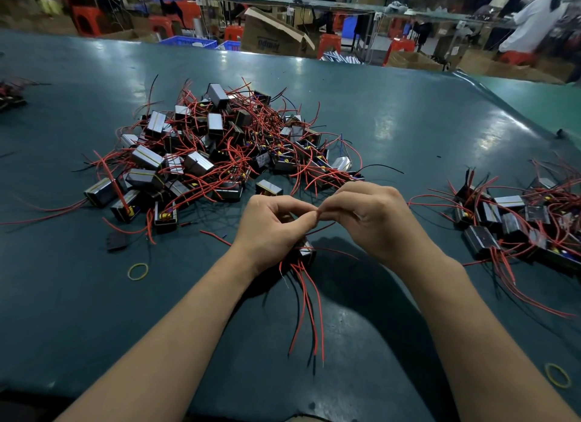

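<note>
Glossy table mat (393, 113), plastic-coated wires (309, 302)

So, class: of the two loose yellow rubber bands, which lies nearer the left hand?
The left band, below the big pile, beside the left hand; the right band lies far off, bottom right.

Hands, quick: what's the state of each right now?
Left hand: fingers curled, pinching a red wire at the fingertips.
Right hand: fingers curled, pinching the same red wire where the hands meet.
</note>
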Tool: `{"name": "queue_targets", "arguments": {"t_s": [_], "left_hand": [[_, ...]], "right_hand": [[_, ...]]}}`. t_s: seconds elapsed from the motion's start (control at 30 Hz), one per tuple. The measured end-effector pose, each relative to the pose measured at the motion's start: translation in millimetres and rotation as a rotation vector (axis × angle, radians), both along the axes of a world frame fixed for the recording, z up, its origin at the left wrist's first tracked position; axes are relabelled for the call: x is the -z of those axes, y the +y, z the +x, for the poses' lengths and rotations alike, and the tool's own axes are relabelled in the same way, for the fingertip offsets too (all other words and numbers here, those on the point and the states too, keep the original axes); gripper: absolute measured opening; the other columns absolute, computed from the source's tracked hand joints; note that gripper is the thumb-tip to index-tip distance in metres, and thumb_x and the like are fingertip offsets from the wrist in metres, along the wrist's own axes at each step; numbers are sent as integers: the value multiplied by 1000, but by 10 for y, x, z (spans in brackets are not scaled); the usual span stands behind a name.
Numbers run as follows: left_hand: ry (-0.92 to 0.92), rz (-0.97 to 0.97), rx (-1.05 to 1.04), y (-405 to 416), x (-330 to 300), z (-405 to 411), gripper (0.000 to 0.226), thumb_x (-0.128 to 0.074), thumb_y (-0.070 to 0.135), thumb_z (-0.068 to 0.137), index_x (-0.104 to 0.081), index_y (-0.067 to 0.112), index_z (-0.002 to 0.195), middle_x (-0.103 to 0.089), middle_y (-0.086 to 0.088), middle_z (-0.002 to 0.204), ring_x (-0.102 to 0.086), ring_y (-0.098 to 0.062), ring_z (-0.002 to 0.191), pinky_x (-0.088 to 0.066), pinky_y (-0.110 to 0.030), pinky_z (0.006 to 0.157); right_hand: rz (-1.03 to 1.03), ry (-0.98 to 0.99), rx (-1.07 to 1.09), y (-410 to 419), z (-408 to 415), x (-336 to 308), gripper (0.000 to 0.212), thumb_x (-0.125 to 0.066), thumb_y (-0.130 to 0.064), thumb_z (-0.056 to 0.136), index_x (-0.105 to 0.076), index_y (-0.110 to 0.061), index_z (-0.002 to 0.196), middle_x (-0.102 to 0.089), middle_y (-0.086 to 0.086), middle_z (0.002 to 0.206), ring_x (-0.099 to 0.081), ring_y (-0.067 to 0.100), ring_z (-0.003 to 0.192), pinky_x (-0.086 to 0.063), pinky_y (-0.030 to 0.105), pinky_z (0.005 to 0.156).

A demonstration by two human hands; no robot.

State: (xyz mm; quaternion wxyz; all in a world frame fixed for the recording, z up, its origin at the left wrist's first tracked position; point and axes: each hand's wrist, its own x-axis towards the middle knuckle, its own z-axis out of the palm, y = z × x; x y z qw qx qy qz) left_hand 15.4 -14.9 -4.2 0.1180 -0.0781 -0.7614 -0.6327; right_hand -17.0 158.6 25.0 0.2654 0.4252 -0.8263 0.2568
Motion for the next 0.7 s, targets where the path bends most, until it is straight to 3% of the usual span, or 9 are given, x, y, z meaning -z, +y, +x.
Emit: {"name": "queue_targets", "arguments": {"t_s": [0.07, 0.17, 0.27, 0.33, 0.4, 0.53, 0.63, 0.7], "left_hand": [[6, -2, 9, 13, -10, 9, 6, -73, 1, 82, -76, 6, 82, -68, -18, 68, -56, -10, 51, -45, -21, 50], [49, -24, 16, 26, -16, 14, 2, -75, 4, 81, -77, 5, 83, -66, 7, 63, -56, -8, 54, -46, -24, 51], [157, -121, -16, 46, -8, 20, 4, -77, 4, 80, -78, 7, 82, -66, 9, 69, -59, -3, 61, -46, -20, 59], [249, -205, -54, 63, -5, 38, 6, -77, 3, 78, -78, 8, 80, -67, 7, 71, -61, -2, 65, -44, -15, 63], [287, -230, -91, 68, 7, 37, 7, -77, 1, 77, -78, 8, 79, -67, 6, 71, -61, -2, 65, -43, -13, 64], [199, -114, -122, 54, 24, -4, 10, -75, 1, 79, -78, 11, 79, -69, 2, 70, -59, -1, 61, -45, -17, 61], [118, 7, -120, 39, 26, -12, 12, -74, 1, 81, -77, 12, 80, -71, -3, 69, -59, -6, 56, -45, -23, 56], [84, 80, -106, 28, 23, -16, 11, -73, 1, 82, -76, 11, 80, -69, -2, 65, -56, -5, 48, -43, -21, 50]], "right_hand": [[-41, -92, 19, 10, 13, 5, 4, -78, -5, 78, -75, -6, 79, -69, 3, 73, -62, 17, 65, -52, 34, 61], [-183, -420, 158, 6, 50, 31, 15, -76, -10, 82, -68, -19, 73, -65, -11, 69, -58, 4, 65, -48, 19, 63], [-446, -917, 243, -56, 57, 64, 23, -71, -10, 86, -64, -18, 65, -64, -1, 62, -56, 13, 60, -49, 31, 63], [-679, -1233, 211, -95, 54, 63, 32, -67, -4, 87, -66, -12, 56, -60, 4, 57, -53, 16, 56, -49, 29, 59], [-768, -1344, 182, -123, 60, 79, 36, -65, -3, 88, -67, -10, 53, -59, 4, 56, -54, 13, 53, -50, 24, 56], [-838, -1152, 160, -185, 92, 127, 20, -74, -10, 84, -69, -7, 65, -63, 3, 58, -59, 14, 57, -54, 22, 59], [-642, -783, 254, -231, 97, 155, 15, -77, -19, 82, -70, -13, 71, -68, -1, 64, -65, 17, 62, -56, 28, 60], [-526, -530, 286, -265, 117, 162, 15, -76, -23, 84, -70, -13, 74, -67, -3, 67, -64, 12, 64, -53, 24, 62]]}}
